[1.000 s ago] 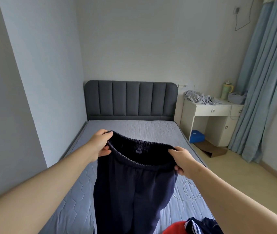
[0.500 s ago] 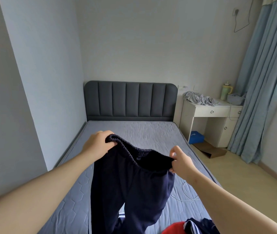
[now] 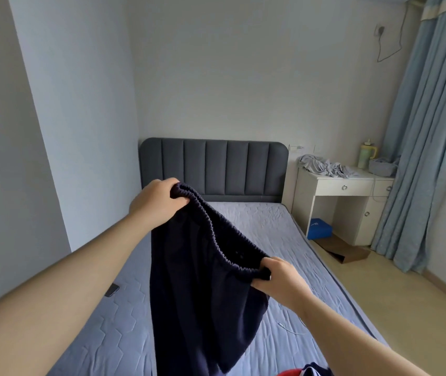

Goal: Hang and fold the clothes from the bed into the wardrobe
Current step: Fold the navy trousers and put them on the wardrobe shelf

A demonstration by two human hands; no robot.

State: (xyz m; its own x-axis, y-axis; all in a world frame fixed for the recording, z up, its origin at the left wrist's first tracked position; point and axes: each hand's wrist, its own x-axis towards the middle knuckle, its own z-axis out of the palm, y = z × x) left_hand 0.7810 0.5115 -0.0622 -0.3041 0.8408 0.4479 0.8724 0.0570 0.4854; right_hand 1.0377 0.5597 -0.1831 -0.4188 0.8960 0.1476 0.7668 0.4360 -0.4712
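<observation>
1. At the near bottom edge, a red and striped pile of clothes (image 3: 307, 371) lies on the bed (image 3: 284, 240), just right of the hanging trousers.
2. The right hand (image 3: 278, 280) has its fingers (image 3: 269, 263) clamped on the near end of the elastic waistband of the dark navy trousers (image 3: 202, 280). It now sits lower and nearer than half a second ago.
3. The trousers hang in the air over the bed, legs dropping out of view below. The waistband, level a second ago, now slopes steeply from upper left down to lower right.
4. The left hand (image 3: 159, 202) has its fingers (image 3: 182, 203) closed tight on the far end of the waistband. It has risen and now stands in front of the grey headboard (image 3: 213, 166).
5. A dark phone (image 3: 111, 290) lies on the bed's left edge, hidden by the arm in the earlier views.
6. A white cable (image 3: 292, 328) lies on the quilt under the right forearm.
7. Beyond, the white counter (image 3: 344, 185) carries crumpled grey cloth (image 3: 325, 166) and a pale green jug (image 3: 365, 156), beside blue curtains (image 3: 420, 158).
</observation>
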